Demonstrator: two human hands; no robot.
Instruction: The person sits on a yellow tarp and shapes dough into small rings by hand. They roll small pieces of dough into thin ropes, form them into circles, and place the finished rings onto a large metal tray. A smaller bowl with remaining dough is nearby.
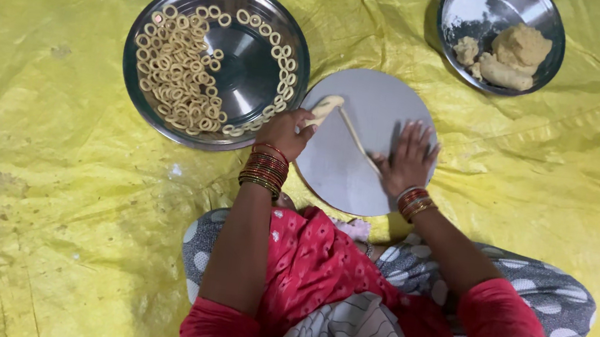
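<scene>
The person sits on a yellow plastic sheet [37, 161] spread over the floor, with a round grey board [368, 101] directly in front of the knees. The left hand [288, 131] is closed on the thick end of a dough piece [324, 106] at the board's left edge. From that end a thin dough rope [355, 137] runs diagonally across the board to the right hand [410, 158], which lies flat, fingers spread, pressing the rope's far end against the board. The two hands are apart, one at each end of the rope. Left of the board, touching its rim, stands a large steel plate [250, 80]; its left half and upper right rim are filled with small dough rings [175, 71], while the centre shows bare metal. Beyond the board, to the upper right and well apart from it, a smaller steel bowl [510, 6] contains lumps of dough [516, 54] and a patch of white flour [467, 7].
</scene>
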